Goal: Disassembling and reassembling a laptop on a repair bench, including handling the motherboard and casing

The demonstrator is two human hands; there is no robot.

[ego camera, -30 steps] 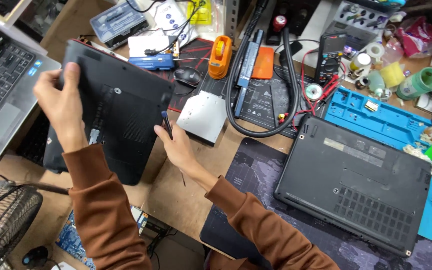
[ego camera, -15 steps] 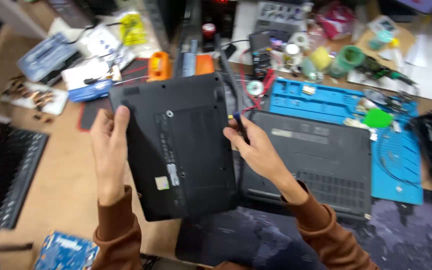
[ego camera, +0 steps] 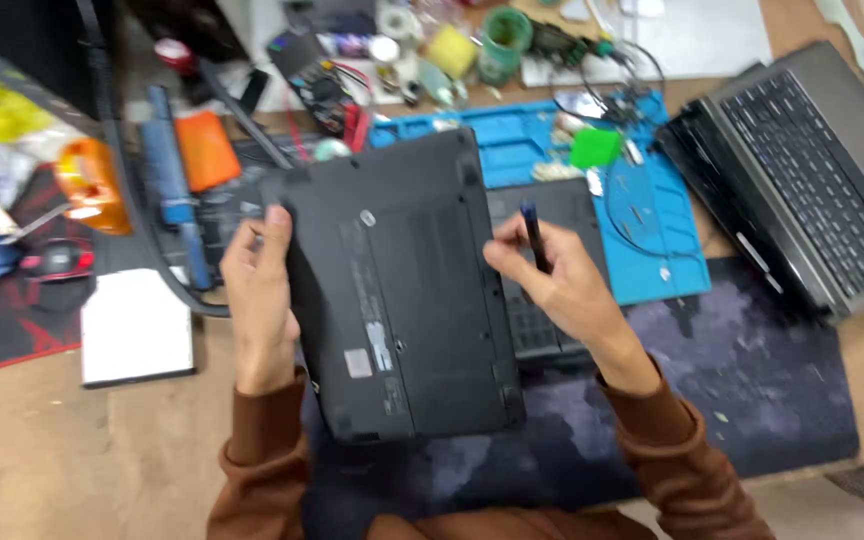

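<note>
Item: black laptop [ego camera: 402, 290], underside up. Our left hand [ego camera: 260, 300] clasps its edge; right hand [ego camera: 552, 280] pinches a screwdriver [ego camera: 535, 235]. We'd steady the casing flat first.

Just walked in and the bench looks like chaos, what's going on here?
A person in brown sleeves holds a black laptop upside down, bottom panel facing up. The left hand grips its left edge; the right hand is at its right edge, holding a dark screwdriver. It lies partly over a second dark laptop, with a blue work mat behind and an open grey laptop at right.
</note>
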